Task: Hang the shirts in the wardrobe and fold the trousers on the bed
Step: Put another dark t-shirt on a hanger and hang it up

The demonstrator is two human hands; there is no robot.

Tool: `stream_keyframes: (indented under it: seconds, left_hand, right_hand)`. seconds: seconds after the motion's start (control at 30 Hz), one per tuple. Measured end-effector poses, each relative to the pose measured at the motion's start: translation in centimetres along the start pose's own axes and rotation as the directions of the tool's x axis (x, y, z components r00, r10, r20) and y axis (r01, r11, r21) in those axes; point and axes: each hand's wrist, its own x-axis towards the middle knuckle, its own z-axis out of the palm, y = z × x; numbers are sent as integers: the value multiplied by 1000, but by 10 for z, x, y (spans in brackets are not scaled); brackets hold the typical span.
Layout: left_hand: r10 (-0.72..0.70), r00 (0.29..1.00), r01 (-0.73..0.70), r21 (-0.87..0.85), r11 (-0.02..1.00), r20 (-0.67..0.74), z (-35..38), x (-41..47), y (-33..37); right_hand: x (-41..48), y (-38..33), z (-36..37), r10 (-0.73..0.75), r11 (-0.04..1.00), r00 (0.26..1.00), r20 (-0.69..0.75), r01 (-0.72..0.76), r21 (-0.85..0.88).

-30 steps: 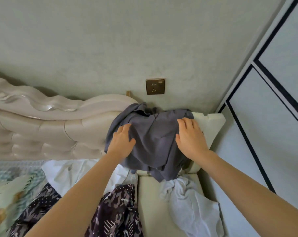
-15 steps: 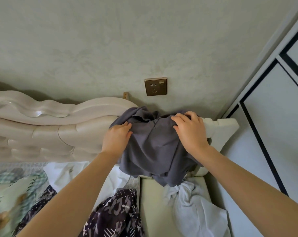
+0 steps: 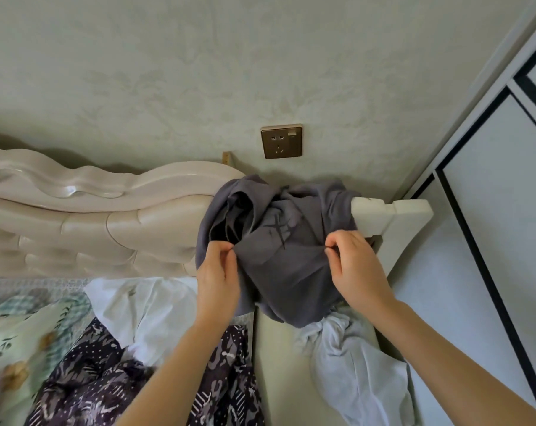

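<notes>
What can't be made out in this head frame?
1. Head view: the grey garment, bunched over the headboard corner and pinched by the left hand and right hand; shirt or trousers, cannot tell.
2. Its dark print: creased, unreadable.
3. The white garment below it: top hidden under the grey garment.
4. The wardrobe: cut off by the right edge; inside unseen.
5. The patterned dark fabric: cut by the bottom edge, partly behind the left forearm.
</notes>
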Motion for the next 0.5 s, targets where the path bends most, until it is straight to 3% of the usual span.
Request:
stream_keyframes:
  seconds: [0.1, 0.2, 0.27, 0.33, 0.5]
  left_hand:
    - [-258, 965, 261, -106, 960, 33, 3, -18, -5]
    - [-511, 852, 523, -140, 841, 113, 2, -21, -3]
    - [-596, 777, 628, -168, 760, 203, -5, -20, 0]
    - [-577, 774, 625, -167, 762, 261, -16, -23, 4]
    - [-337, 916, 379, -199, 904, 216, -36, -29, 17]
  right_hand:
    - [-13, 3, 2, 91, 994, 992, 86, -96, 51]
    - [-23, 4, 3, 163, 978, 975, 150, -180, 105]
    - [-28, 5, 3, 169, 977, 971, 171, -188, 102]
    - [-30, 3, 1, 173, 977, 971, 168, -191, 96]
    - [-35, -10, 0, 120, 990, 976, 180, -131, 49]
